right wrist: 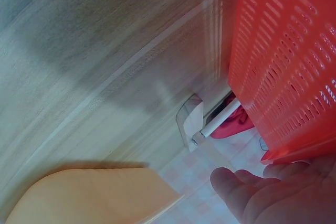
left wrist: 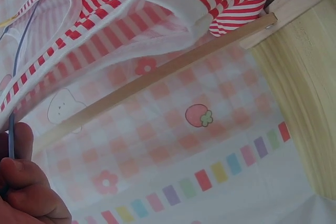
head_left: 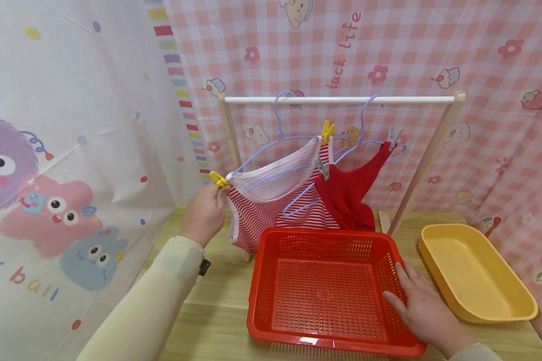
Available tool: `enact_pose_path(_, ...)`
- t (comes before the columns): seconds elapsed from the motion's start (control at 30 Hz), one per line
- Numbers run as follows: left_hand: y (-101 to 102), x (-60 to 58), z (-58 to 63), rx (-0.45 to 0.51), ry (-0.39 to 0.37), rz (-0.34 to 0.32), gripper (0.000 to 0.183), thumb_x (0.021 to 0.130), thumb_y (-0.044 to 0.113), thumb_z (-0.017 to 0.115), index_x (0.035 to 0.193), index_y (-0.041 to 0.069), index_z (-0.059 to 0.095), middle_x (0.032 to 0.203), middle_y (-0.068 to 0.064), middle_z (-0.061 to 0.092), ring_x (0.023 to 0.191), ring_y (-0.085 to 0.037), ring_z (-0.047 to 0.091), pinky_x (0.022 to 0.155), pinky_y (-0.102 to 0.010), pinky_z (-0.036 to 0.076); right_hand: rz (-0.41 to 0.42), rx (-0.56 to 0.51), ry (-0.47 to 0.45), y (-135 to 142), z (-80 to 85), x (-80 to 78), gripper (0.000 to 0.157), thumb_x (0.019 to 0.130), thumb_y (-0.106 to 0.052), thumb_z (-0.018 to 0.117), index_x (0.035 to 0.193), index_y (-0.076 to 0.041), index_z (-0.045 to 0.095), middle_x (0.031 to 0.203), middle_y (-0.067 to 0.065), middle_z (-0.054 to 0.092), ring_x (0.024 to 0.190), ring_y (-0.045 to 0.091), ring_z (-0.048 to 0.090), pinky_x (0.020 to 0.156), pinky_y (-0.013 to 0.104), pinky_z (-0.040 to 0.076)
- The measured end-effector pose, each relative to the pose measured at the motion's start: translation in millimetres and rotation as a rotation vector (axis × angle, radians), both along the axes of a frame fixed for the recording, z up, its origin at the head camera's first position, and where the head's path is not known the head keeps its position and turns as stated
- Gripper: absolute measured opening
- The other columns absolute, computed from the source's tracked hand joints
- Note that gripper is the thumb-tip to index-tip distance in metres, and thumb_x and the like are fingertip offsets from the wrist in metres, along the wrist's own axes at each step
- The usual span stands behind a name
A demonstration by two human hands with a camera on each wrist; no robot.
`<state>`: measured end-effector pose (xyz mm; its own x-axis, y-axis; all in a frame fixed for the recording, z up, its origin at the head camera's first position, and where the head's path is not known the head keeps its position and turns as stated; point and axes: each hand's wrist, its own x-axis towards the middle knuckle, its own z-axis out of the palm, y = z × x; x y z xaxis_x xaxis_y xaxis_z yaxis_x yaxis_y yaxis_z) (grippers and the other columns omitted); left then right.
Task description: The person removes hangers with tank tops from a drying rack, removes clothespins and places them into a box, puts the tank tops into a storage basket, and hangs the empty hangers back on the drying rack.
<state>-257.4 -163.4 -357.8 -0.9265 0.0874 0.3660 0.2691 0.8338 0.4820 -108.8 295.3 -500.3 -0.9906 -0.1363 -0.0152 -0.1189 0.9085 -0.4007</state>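
Note:
In the head view my left hand (head_left: 204, 213) is at the left end of a blue wire hanger (head_left: 280, 125), beside a yellow clothespin (head_left: 217, 178). My left fingers (left wrist: 26, 182) pinch the hanger's wire in the left wrist view. A red-and-white striped tank top (head_left: 257, 215) hangs from it, with another yellow clothespin (head_left: 327, 131) at its other shoulder. My right hand (head_left: 422, 303) rests on the right rim of a red plastic basket (head_left: 325, 337), fingers extended and thumb reaching over the inside.
A white rod (head_left: 253, 100) on wooden posts carries both hangers. From the second hanger (head_left: 363, 118) hangs a red garment (head_left: 352, 188), held by grey clips (head_left: 394, 136). To the right stands a yellow tray (head_left: 474, 271) on the wooden table (head_left: 212, 306). Printed curtains surround it.

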Motion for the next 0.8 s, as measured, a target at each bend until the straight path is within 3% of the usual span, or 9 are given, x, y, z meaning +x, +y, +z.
enact_pose_path(0.37, 2.3, -1.1, -0.8, 0.012, 0.008, 0.006, 0.047, 0.115, 0.039, 0.038, 0.122, 0.003, 0.067, 0.096, -0.014, 0.066, 0.089, -0.032, 0.064, 0.087, -0.054, 0.054, -0.007, -0.001, -0.014, -0.2, -0.7, -0.6, 0.091, 0.104, -0.054, 0.059, 0.16, 0.009, 0.027, 0.165, 0.039, 0.022, 0.147, 0.065, 0.026, 0.113, 0.078, 0.029)
enact_pose_path(0.8, 2.8, -1.3, -3.0, 0.033, 0.028, 0.014, 0.046, 0.115, 0.037, 0.038, 0.118, 0.002, 0.068, 0.087, -0.012, 0.058, 0.078, -0.03, 0.057, 0.076, -0.048, 0.05, -0.01, -0.009, -0.012, -0.4, -1.3, -0.3, 0.09, 0.104, -0.053, 0.06, 0.161, 0.009, 0.027, 0.166, 0.039, 0.022, 0.147, 0.064, 0.027, 0.113, 0.078, 0.029)
